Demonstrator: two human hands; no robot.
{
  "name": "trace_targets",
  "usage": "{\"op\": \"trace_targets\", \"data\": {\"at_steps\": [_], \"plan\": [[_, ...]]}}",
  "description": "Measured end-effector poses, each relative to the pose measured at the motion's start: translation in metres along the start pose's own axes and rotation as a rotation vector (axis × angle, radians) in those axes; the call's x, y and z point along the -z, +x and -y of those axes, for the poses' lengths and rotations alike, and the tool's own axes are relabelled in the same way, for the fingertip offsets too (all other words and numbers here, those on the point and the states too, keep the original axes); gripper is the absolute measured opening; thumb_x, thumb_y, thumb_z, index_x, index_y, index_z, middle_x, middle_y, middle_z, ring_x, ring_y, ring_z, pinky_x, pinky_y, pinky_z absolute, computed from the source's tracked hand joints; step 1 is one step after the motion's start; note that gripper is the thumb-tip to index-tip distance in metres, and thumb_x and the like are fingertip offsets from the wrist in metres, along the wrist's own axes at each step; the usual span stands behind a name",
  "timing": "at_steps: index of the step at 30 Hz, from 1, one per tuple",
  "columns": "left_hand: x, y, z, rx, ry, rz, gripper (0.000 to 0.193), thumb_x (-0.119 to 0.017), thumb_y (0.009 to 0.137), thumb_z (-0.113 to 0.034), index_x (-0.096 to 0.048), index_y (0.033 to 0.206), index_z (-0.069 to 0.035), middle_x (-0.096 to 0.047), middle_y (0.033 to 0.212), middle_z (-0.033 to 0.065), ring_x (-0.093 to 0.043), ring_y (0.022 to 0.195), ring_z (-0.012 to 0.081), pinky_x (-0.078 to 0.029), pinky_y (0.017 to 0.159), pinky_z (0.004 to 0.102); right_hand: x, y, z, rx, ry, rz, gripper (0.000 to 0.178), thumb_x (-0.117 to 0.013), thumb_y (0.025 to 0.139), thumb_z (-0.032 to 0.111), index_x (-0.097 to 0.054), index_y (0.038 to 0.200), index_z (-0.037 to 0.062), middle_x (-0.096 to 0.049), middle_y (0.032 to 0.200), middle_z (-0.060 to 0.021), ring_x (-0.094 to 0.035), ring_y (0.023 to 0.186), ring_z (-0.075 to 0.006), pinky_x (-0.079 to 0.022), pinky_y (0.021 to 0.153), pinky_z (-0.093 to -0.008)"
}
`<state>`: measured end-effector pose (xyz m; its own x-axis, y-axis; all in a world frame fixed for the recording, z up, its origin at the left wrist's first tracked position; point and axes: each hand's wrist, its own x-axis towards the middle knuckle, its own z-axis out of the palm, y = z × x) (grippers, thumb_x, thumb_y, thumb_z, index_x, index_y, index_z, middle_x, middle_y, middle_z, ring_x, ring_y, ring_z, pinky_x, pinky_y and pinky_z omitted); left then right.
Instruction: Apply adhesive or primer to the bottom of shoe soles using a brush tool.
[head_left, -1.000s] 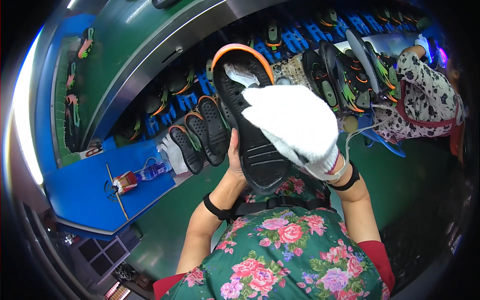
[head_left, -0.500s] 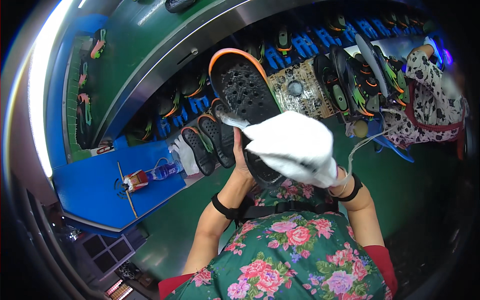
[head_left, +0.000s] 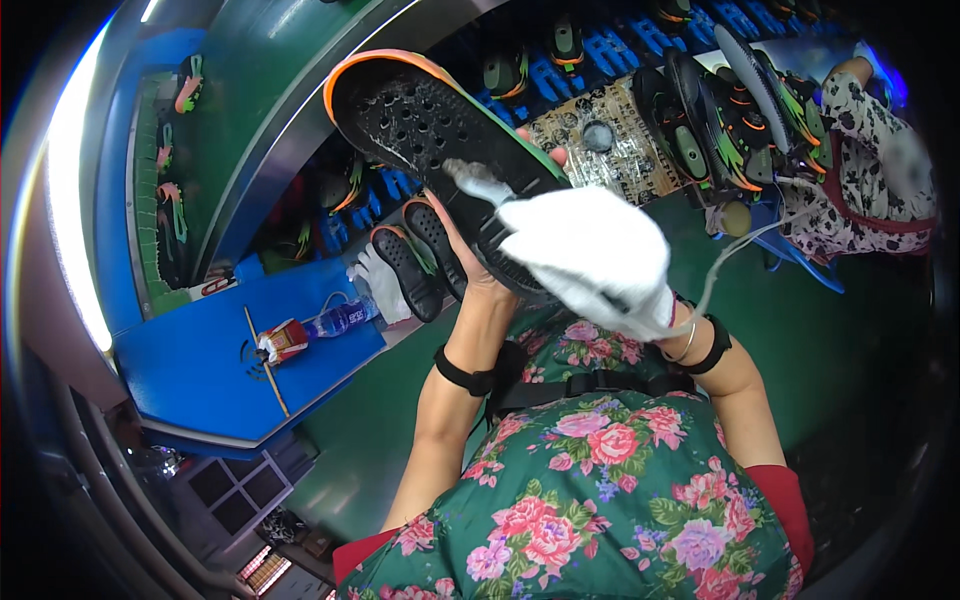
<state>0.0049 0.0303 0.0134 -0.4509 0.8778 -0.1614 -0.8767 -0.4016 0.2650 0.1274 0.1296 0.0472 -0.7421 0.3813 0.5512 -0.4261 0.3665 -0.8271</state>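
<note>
1. Shoe sole (head_left: 460, 135): black, long, rounded at the upper-left end, where an orange rim runs round; the edge turns green further along. Round holes fill the upper half; ridges show lower down. Patchy shine on the surface.
2. Position: held up in front of the body, slanting from upper left to lower right, holed face toward the camera. The lower end is partly hidden.
3. Left hand (head_left: 478, 262): bare, gripping the sole from beneath; thumb along the near edge, fingertips showing past the far edge.
4. Right hand (head_left: 590, 250): in a bulky white glove, closed around a small pale brush (head_left: 482, 186), its greyish tip at the sole's middle. Finger positions inside the glove cannot be told.
5. Writing: bottle (head_left: 343, 318) on the blue desk (head_left: 200, 370) has pale lettering on a purple-blue wrap; taped cardboard (head_left: 640, 150) beyond the sole bears repeated dark print.
</note>
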Motion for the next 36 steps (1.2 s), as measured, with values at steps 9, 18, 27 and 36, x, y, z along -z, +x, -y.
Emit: {"op": "trace_targets", "data": {"at_steps": [9,18,27,36], "plan": [[0.002,0.010,-0.013,0.006,-0.158,0.245,0.098,-0.055,0.084,-0.082,-0.040,0.152,-0.013,-0.053,0.142,0.0261,-0.057,0.123,0.0505,-0.049,0.102,0.0672,-0.001,-0.005,-0.001,0.109,-0.085,0.069,0.031,-0.074,0.087,0.005,-0.075,0.117,0.0095,-0.075,0.114,-0.0120,-0.072,0.103,-0.0293,-0.057,0.090,-0.0395],[0.008,0.014,-0.022,-0.111,-0.108,0.209,0.097,-0.056,0.087,-0.079,-0.039,0.153,-0.010,-0.053,0.146,0.0183,-0.050,0.136,0.0401,-0.045,0.104,0.0683,0.003,-0.014,0.003,-0.022,0.066,0.094,0.032,-0.078,0.082,0.004,-0.076,0.114,0.0089,-0.076,0.110,-0.0082,-0.073,0.096,-0.0276,-0.058,0.083,-0.0369],[0.005,0.008,-0.028,0.017,-0.063,0.324,0.103,-0.057,0.084,-0.082,-0.037,0.154,-0.010,-0.051,0.147,0.0197,-0.051,0.131,0.0477,-0.051,0.101,0.0603,0.013,-0.002,0.001,0.033,0.084,0.050,0.016,-0.079,0.081,0.002,-0.078,0.097,0.0052,-0.077,0.103,-0.0131,-0.074,0.091,-0.0261,-0.059,0.078,-0.0357],[0.013,-0.005,-0.041,0.055,0.066,0.136,0.116,-0.053,0.082,-0.085,-0.026,0.157,-0.001,-0.035,0.156,0.0249,-0.055,0.125,0.0497,-0.058,0.095,0.0588,0.015,-0.002,-0.004,0.028,0.062,0.175,0.017,-0.080,0.080,0.006,-0.079,0.097,0.0085,-0.078,0.102,-0.0091,-0.074,0.093,-0.0254,-0.058,0.080,-0.0346]]}}
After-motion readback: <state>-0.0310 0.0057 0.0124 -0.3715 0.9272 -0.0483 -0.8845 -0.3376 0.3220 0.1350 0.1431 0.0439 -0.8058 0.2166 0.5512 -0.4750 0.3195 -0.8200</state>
